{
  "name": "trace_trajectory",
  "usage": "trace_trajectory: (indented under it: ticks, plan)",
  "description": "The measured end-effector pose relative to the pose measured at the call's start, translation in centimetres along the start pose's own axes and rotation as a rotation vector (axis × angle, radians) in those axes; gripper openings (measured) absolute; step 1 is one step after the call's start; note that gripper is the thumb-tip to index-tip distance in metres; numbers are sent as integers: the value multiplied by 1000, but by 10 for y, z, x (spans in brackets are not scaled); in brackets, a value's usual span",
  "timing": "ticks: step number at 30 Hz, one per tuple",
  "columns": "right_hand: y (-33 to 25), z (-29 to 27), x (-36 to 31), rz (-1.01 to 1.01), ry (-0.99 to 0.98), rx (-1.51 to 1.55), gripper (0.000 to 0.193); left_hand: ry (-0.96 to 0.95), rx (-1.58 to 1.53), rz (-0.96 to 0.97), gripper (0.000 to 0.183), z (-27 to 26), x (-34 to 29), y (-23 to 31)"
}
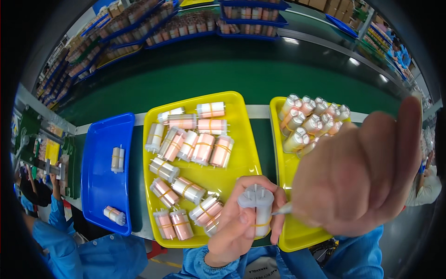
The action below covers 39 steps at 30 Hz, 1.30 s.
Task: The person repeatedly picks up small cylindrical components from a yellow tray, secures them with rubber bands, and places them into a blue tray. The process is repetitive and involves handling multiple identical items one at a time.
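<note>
My left hand (232, 228) is wrapped round a bundle of white cylinders (262, 216) with a pale grey lobed cap and short prongs on top. A yellow band circles the bundle low down. Close to the camera, my right hand (357, 176) is closed and somewhat blurred. From it a thin pointed tool (282, 209) reaches left, its tip against or very near the bundle's side. Most of that tool is hidden in my fist. Beneath my left hand lies a yellow tray (218, 179) with several banded pink and white bundles (203, 148).
A second yellow tray (287, 235), partly behind my right hand, bears upright bundles (306, 122) in clear sleeves. On the left, a blue tray (104, 186) has two bundles. Beyond runs a green conveyor (204, 74) with stacked, filled blue trays (181, 39). A blue-sleeved person (88, 253) sits at left.
</note>
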State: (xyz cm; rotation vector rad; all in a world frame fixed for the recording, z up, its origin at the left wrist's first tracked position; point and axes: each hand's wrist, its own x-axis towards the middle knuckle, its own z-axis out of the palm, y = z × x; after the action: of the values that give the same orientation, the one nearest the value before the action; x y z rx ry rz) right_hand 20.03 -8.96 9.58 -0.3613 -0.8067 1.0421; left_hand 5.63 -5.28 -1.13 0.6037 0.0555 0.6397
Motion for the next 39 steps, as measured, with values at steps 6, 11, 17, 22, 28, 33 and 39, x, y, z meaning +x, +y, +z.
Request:
trace_trajectory:
  ticks: [6,11,17,22,28,33,39]
  plan:
    - [26,-12,-4,29,2,76,68,-87,-88,-80,54,-3,-2,-8]
    - [19,-17,-17,7,-10,0,65,-51,21,-65,52,-1,-5,-5]
    - [4,-24,-43,-35,57,-130,61,-65,72,-57,51,5,-1,3]
    - [16,-21,-28,11,141,-24,57,-51,241,-18,56,1,-5,3]
    - [27,-19,10,191,-50,273,52,-76,140,-114,58,2,-5,9]
    - [24,-27,15,165,-42,232,50,-39,176,-16,55,4,-5,10]
    - [-7,-26,28,272,-174,-414,51,64,425,441,57,-10,4,24]
